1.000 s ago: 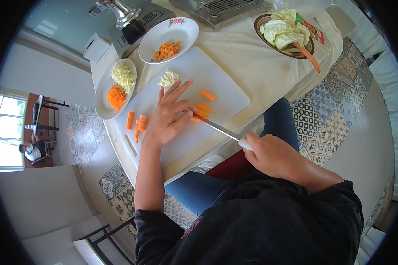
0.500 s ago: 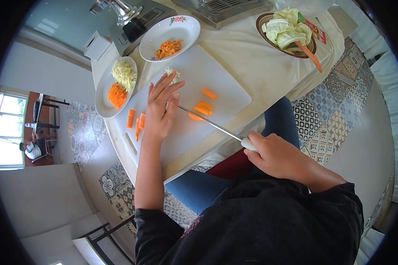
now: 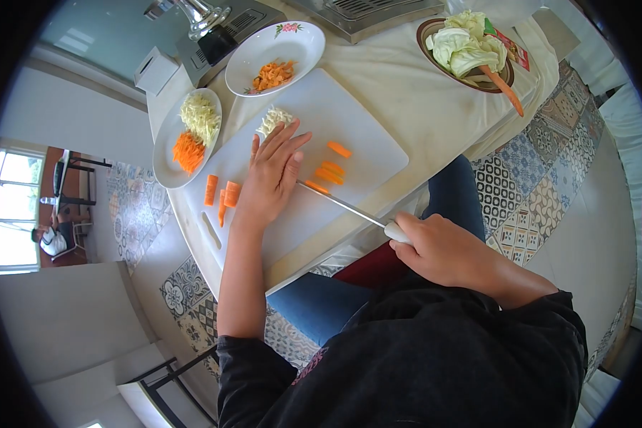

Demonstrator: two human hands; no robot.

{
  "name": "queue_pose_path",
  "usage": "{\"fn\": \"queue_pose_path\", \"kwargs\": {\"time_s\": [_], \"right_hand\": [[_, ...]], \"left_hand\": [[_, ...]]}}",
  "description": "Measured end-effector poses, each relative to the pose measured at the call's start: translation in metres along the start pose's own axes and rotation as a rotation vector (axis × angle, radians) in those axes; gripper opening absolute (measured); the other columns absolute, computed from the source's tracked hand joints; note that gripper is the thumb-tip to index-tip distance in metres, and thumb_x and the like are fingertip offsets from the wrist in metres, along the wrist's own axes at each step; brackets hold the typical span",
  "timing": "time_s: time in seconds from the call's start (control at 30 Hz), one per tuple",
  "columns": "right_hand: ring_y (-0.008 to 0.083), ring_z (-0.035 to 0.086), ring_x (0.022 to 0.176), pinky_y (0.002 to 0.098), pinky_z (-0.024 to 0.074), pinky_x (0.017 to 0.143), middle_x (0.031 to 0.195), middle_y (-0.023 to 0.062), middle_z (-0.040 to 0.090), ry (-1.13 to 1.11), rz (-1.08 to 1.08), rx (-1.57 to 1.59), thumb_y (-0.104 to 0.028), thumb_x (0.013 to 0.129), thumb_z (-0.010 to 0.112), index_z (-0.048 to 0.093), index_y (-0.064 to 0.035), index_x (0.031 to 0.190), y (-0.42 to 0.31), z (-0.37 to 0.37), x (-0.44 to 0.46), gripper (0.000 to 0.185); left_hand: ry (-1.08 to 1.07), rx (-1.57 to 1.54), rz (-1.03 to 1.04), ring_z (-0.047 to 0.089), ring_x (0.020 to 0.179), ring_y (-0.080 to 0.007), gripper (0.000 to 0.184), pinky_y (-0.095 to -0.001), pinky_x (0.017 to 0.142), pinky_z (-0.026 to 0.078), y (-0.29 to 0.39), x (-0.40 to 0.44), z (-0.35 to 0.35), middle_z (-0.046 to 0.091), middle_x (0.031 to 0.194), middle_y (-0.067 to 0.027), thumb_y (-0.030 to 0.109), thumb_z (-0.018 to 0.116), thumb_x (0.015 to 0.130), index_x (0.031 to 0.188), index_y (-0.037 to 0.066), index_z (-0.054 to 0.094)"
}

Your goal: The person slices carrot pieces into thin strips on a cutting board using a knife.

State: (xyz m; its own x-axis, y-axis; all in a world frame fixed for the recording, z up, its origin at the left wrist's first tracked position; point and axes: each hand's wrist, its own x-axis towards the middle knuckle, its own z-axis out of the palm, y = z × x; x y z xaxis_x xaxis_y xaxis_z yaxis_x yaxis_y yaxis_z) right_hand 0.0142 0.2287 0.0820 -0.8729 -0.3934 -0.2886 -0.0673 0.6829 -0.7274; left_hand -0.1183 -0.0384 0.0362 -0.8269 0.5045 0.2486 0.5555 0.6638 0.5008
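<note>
On our cloth-covered table (image 3: 385, 78), we have a cutting board (image 3: 364, 128), an oval plate (image 3: 164, 162), a flowered dish (image 3: 298, 51), a brown-rimmed bowl (image 3: 421, 44) and a white box (image 3: 157, 73).

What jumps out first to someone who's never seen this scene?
Probably the bright orange carrot sticks on the white cutting board, near the long knife in the right hand. Next, the orange shreds on the plate at far left, and the leafy bowl at upper right.
</note>
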Motion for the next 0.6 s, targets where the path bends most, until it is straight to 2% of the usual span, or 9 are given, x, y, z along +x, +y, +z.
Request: {"fn": "queue_pose_path", "kwargs": {"time_s": [0.33, 0.53, 0.6], "right_hand": [[0.0472, 0.064, 0.075, 0.0552, 0.0489, 0.068, 0.077, 0.0277, 0.065, -0.04, 0.047, -0.023, -0.019, 0.099, 0.053, 0.052, 0.0053, 0.097, -0.0045, -0.0013, 0.0006, 0.024], [0.0478, 0.064, 0.079, 0.0545, 0.0498, 0.071, 0.079, 0.0289, 0.066, -0.088, 0.053, 0.002, -0.018, 0.099, 0.052, 0.053, 0.0072, 0.1, -0.0071, -0.0083, 0.0035, 0.025], [0.0474, 0.064, 0.075, 0.0524, 0.0498, 0.067, 0.078, 0.0286, 0.066, -0.075, 0.043, -0.001, -0.019, 0.098, 0.055, 0.051, 0.0069, 0.099, -0.0043, -0.008, 0.0052, 0.026]], "left_hand": [[-0.047, 0.105, -0.004, 0.027, 0.15, -0.0321, 0.046, -0.0599, 0.121, 0.009, 0.0002, 0.0013, 0.0017, 0.042, 0.157, -0.0041, 0.042, 0.033, 0.108, 0.143, 0.02, 0.054], [-0.114, 0.118, -0.052, 0.022, 0.152, -0.0306, 0.049, -0.0589, 0.122, 0.005, -0.0006, 0.0007, 0.0022, 0.037, 0.16, -0.0015, 0.044, 0.03, 0.108, 0.148, 0.022, 0.048], [-0.131, 0.117, -0.069, 0.021, 0.152, -0.0301, 0.049, -0.0581, 0.122, 0.004, 0.0003, 0.0013, 0.0016, 0.035, 0.161, -0.0012, 0.044, 0.029, 0.109, 0.149, 0.023, 0.047]]}}
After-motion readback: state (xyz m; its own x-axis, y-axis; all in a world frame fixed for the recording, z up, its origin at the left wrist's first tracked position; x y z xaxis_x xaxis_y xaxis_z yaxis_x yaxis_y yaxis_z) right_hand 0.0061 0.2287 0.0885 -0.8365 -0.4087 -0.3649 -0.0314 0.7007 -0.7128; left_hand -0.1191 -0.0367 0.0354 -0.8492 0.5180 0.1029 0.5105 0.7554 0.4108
